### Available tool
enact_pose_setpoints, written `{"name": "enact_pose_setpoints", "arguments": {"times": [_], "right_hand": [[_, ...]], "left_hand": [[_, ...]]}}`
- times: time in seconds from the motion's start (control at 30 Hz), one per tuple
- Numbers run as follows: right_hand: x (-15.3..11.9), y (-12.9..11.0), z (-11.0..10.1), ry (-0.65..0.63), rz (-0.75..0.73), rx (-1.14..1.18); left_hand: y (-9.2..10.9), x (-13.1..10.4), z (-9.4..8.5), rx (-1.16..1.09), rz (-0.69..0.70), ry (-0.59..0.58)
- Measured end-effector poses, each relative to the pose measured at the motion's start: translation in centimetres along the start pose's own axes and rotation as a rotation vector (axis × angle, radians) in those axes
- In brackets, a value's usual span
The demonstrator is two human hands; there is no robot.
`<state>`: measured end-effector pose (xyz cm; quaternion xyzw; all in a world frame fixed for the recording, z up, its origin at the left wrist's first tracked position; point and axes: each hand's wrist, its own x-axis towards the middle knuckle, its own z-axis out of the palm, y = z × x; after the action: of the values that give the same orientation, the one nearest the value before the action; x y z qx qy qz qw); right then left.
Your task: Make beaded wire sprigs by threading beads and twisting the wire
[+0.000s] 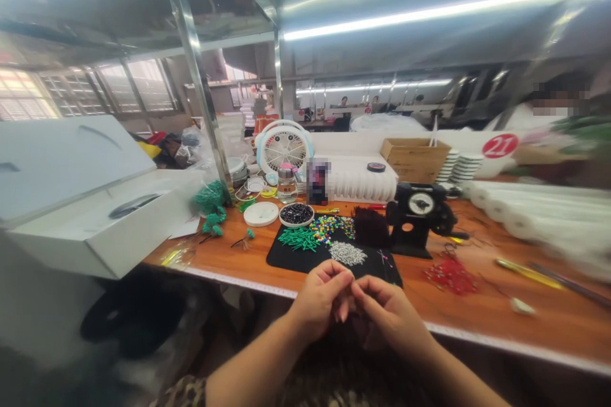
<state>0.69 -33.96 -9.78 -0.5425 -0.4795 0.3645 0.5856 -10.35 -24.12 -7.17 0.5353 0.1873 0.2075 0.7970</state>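
Note:
My left hand (pixel 321 297) and my right hand (pixel 387 308) meet at the fingertips just in front of a black mat (pixel 291 257). Both are closed in a pinch, and whatever lies between the fingertips is too small to make out. On the mat are green tube-like pieces (pixel 298 239), multicoloured beads (pixel 329 227) and a heap of silvery beads (pixel 348 253). Behind the green pieces, a white dish (pixel 296 215) holds dark beads. A dark bundle of threads (pixel 371 226) lies at the mat's back right.
A black hand-cranked device (pixel 413 219) stands right of the mat, near red strands (pixel 451 275) and a yellow tool (pixel 528 273). An open white box (pixel 109 222) is at the left. Behind are a fan (pixel 286 149) and a jar (pixel 287 186). A person (pixel 539 121) is at the far right.

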Motion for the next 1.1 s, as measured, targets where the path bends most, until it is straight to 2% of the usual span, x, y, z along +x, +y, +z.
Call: {"name": "enact_pose_setpoints", "arguments": {"times": [0.07,0.23,0.4,0.53,0.7,0.87,1.0,1.1], "right_hand": [[-0.1,-0.4,0.4,0.005,-0.044,-0.153],[-0.3,-1.0,1.5,0.083,-0.118,-0.634],[0.0,-0.9,1.0,0.153,-0.153,-0.847],[0.5,-0.3,-0.2,0.221,-0.237,-0.966],[1.2,0.4,-1.3,0.282,-0.298,-1.06],[0.7,-0.8,-1.3,0.314,-0.353,-1.126],[-1.3,-2.7,-1.2,0.265,-0.369,-1.101],[-2.5,-2.6,-1.8,0.214,-0.293,-1.141]], "left_hand": [[0.2,-0.2,-0.3,0.098,-0.009,-0.05],[1.5,-1.4,-0.8,0.768,0.266,0.007],[2.8,-1.5,-2.7,0.963,0.375,0.112],[3.9,-1.6,-5.0,1.04,0.453,0.198],[5.3,-2.7,-7.2,1.086,0.456,0.336],[6.0,-3.5,-8.8,1.07,0.437,0.414],[5.9,-3.6,-9.1,1.032,0.422,0.439],[5.1,-3.1,-8.2,0.939,0.38,0.38]]}}
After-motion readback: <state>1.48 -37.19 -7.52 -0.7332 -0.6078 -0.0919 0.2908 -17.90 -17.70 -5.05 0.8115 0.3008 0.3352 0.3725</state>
